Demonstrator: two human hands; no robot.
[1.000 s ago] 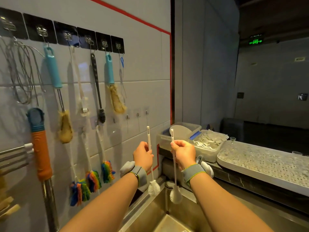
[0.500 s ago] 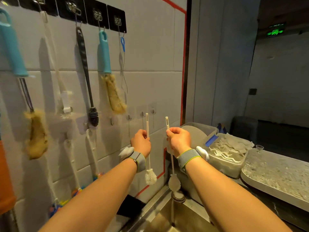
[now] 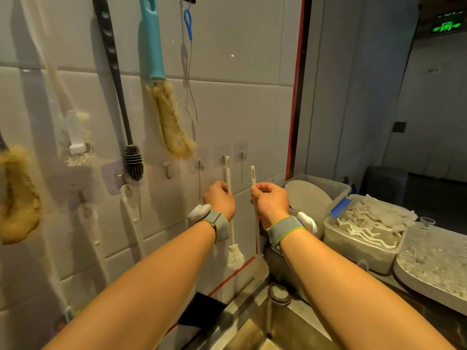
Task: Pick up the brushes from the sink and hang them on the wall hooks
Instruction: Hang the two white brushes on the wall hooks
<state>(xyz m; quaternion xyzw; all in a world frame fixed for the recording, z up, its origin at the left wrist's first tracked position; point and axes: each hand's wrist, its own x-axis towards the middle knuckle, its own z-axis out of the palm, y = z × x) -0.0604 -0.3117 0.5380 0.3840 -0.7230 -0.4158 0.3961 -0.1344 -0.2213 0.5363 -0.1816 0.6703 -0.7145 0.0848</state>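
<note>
My left hand [image 3: 219, 199] grips a thin white brush [image 3: 235, 256] upright, bristle head down; the tip of its handle sits right at a small clear wall hook [image 3: 224, 159]. My right hand [image 3: 270, 200] holds a second white brush [image 3: 259, 270] the same way, its slotted handle tip just below and right of another hook [image 3: 243, 155]. Two more small hooks [image 3: 168, 172] [image 3: 200, 164] to the left carry nothing. The steel sink [image 3: 255, 322] lies below my forearms.
Several brushes hang on the tiled wall: a black one [image 3: 133, 161], a teal-handled one [image 3: 171, 122], a thin blue-looped wire brush [image 3: 188, 24]. Clear plastic bins [image 3: 364, 248] and a grey tray [image 3: 429, 269] stand on the counter to the right.
The view has closed in on the wall. Both hands have carried their brushes up and toward the lower row of small hooks; the left brush's tip now reaches a hook.
</note>
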